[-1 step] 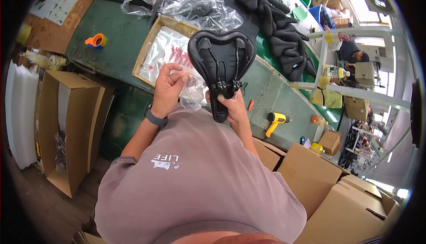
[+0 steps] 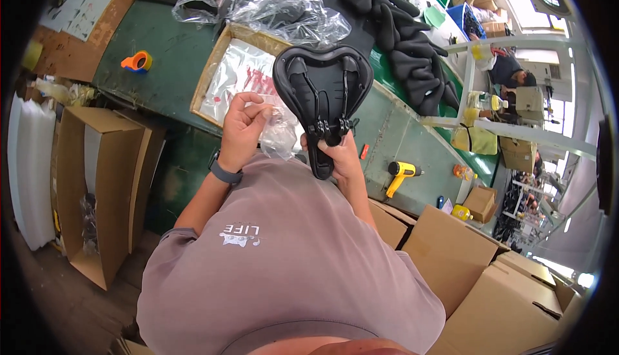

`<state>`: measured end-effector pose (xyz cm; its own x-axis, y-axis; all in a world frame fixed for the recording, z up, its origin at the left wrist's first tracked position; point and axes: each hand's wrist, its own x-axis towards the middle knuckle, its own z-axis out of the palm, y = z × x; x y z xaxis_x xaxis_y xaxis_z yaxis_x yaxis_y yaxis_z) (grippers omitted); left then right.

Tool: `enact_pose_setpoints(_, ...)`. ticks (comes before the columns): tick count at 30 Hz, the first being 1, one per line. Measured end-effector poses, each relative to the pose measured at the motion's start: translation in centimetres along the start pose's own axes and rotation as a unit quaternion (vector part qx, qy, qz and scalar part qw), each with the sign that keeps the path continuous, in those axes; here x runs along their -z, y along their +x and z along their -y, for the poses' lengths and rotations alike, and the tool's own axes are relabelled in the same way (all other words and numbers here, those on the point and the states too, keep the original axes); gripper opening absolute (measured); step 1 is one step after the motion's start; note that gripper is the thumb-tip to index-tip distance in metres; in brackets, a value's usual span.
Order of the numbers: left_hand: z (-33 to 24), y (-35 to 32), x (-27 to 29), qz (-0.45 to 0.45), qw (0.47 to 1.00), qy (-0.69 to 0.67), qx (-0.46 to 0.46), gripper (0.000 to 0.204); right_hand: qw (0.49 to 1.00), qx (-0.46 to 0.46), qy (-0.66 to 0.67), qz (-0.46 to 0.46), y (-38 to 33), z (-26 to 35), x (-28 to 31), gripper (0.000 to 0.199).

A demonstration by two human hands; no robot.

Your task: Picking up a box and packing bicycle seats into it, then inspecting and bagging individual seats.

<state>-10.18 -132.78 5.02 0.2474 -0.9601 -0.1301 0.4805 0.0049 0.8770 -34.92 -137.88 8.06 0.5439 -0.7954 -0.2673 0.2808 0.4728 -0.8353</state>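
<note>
you held a black bicycle saddle underside up, over the near edge of the green workbench. your right hand gripped its narrow nose, fingers wrapped tight. your left hand, beside the saddle, pinched a small clear plastic bag. behind the saddle lay a shallow cardboard tray.

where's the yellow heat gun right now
In the head view, the yellow heat gun lies on the green workbench, to the right of the right hand holding the black bicycle saddle, just beyond the cardboard boxes.
</note>
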Motion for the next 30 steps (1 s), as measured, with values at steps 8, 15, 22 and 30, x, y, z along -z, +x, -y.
enact_pose_setpoints(8,2.9,3.4,-3.4,0.17,0.978,0.035,0.112,0.045,0.989,-0.033,0.139,-0.046,0.1,1.4,2.9,0.06)
enact_pose_setpoints(15,-1.9,8.3,-4.2,0.017,0.918,-0.34,0.204,0.026,0.969,0.126,0.213,-0.023,-1.0,1.7,8.4,0.082)
enact_pose_setpoints(22,1.2,15.1,-11.0,0.007,0.987,0.163,0.006,0.016,0.86,0.027,-0.465,-0.208,0.3,6.6,8.7,0.125)
enact_pose_setpoints(30,5.2,16.9,-16.0,0.528,0.817,0.152,0.171,0.018,0.932,-0.08,0.154,-0.319,8.8,4.3,20.0,0.071)
